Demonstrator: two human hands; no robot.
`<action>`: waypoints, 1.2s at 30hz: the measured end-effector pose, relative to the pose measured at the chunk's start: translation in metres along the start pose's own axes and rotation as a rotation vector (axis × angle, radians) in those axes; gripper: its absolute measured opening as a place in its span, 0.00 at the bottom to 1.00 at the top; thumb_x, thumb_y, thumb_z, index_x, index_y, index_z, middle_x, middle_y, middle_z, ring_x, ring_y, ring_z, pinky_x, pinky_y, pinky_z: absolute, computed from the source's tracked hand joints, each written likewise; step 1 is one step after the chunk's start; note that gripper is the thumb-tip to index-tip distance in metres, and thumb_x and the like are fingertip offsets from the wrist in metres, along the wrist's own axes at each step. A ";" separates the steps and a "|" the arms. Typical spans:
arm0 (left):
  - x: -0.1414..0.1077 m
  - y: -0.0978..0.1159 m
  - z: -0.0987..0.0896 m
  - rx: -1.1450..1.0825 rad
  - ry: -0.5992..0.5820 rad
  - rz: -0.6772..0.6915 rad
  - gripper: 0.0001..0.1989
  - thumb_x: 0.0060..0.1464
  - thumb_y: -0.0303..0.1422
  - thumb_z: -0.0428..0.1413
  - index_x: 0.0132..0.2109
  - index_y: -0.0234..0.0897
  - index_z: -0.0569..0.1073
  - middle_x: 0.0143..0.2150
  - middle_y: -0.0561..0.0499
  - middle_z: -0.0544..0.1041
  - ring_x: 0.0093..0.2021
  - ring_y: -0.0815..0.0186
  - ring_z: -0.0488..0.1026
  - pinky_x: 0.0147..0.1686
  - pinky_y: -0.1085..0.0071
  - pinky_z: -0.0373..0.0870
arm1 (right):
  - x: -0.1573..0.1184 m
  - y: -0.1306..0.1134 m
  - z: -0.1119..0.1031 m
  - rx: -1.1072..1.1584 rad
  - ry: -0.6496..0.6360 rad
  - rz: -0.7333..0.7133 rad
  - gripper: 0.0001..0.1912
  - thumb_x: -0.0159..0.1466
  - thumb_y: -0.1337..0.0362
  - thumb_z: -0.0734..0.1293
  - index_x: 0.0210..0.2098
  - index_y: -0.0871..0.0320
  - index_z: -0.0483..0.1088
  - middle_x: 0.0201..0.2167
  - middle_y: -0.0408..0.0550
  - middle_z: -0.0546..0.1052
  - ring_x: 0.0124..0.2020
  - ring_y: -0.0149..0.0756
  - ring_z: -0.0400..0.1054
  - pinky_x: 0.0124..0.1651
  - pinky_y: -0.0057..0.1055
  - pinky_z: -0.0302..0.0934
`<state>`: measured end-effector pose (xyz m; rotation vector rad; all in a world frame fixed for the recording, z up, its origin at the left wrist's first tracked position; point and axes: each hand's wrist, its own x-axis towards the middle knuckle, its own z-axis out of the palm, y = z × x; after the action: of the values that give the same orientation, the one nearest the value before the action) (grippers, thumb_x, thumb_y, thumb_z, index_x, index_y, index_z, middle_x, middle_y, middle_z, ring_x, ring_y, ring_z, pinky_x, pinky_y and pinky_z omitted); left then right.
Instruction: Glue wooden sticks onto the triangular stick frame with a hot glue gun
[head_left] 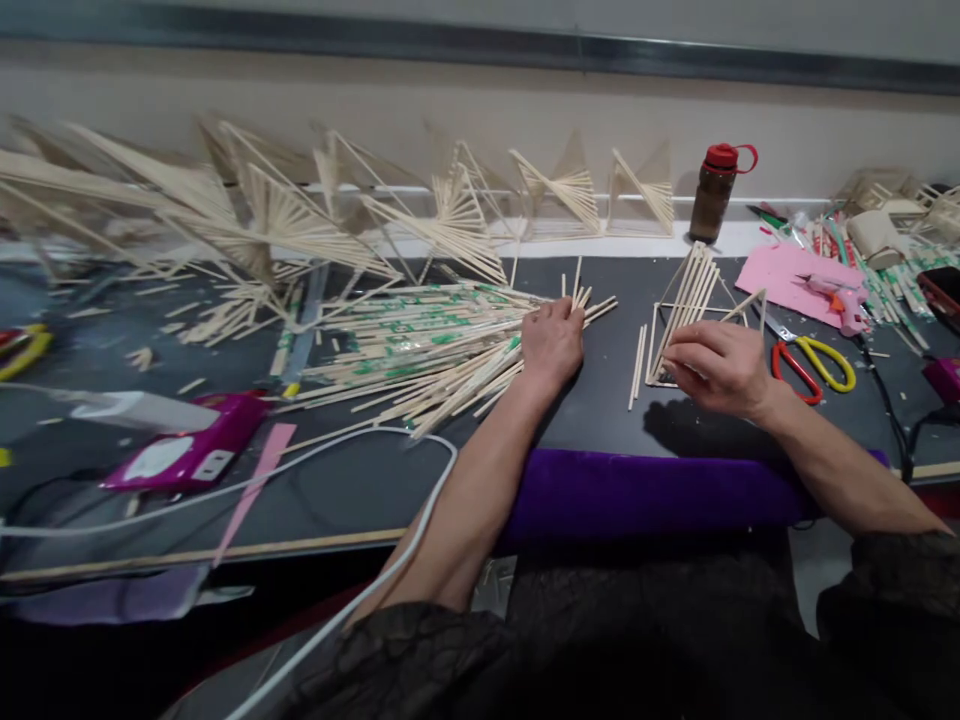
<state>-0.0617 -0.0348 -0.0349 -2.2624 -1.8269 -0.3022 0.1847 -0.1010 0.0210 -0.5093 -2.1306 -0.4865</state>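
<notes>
My left hand [553, 345] rests over the right end of a heap of thin wooden sticks [442, 380], with its fingers curled round some stick ends. Several ends poke out past the fingertips. My right hand [720, 368] is at a small stick frame [655, 330] with a slanting fan of sticks [696, 285] on it. Its fingers are pinched together in front of the fan; what lies between them is hidden. Two loose sticks [637, 368] lie just left of the frame.
Finished twisted stick models [450, 215] line the wall. Right of the frame are scissors [814, 365], a glue gun [840, 295] on pink sheet [772, 270] and a bottle [712, 200]. A purple cloth roll [645, 495] lies along the front edge; a white cable [442, 490] crosses at left.
</notes>
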 end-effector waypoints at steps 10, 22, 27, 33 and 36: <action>0.017 -0.022 -0.003 -0.212 0.032 -0.180 0.23 0.57 0.25 0.50 0.59 0.38 0.70 0.62 0.39 0.69 0.55 0.53 0.71 0.52 0.60 0.68 | -0.007 0.012 0.005 0.006 -0.062 0.089 0.07 0.66 0.67 0.64 0.33 0.59 0.73 0.31 0.47 0.79 0.30 0.30 0.72 0.31 0.27 0.64; 0.036 -0.048 -0.020 -0.582 -0.004 -0.042 0.21 0.54 0.29 0.52 0.55 0.39 0.77 0.52 0.49 0.80 0.52 0.60 0.75 0.54 0.66 0.67 | -0.007 -0.001 0.003 0.066 -0.048 0.031 0.03 0.63 0.70 0.67 0.32 0.60 0.72 0.31 0.48 0.79 0.30 0.31 0.72 0.32 0.28 0.64; 0.037 -0.039 -0.023 -0.396 0.052 -0.156 0.22 0.56 0.28 0.51 0.57 0.36 0.75 0.57 0.42 0.76 0.56 0.54 0.72 0.58 0.61 0.65 | -0.010 -0.006 0.007 0.092 -0.135 0.028 0.06 0.65 0.68 0.65 0.32 0.58 0.72 0.31 0.45 0.79 0.29 0.29 0.70 0.31 0.27 0.62; 0.009 0.008 -0.039 -0.267 0.038 -0.185 0.18 0.61 0.32 0.49 0.54 0.37 0.75 0.52 0.42 0.78 0.53 0.55 0.74 0.52 0.62 0.68 | -0.010 -0.006 0.007 0.107 -0.149 0.041 0.08 0.65 0.69 0.65 0.30 0.60 0.73 0.30 0.47 0.78 0.29 0.29 0.69 0.30 0.28 0.61; -0.017 0.045 -0.045 -0.292 -0.212 -0.038 0.15 0.61 0.36 0.52 0.50 0.40 0.77 0.47 0.45 0.81 0.48 0.57 0.76 0.47 0.64 0.69 | -0.012 -0.006 0.007 0.099 -0.168 0.032 0.08 0.65 0.69 0.64 0.30 0.60 0.73 0.30 0.46 0.78 0.28 0.29 0.69 0.30 0.28 0.59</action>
<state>-0.0226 -0.0728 0.0013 -2.5420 -2.0488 -0.3689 0.1834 -0.1041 0.0067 -0.5439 -2.2901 -0.3279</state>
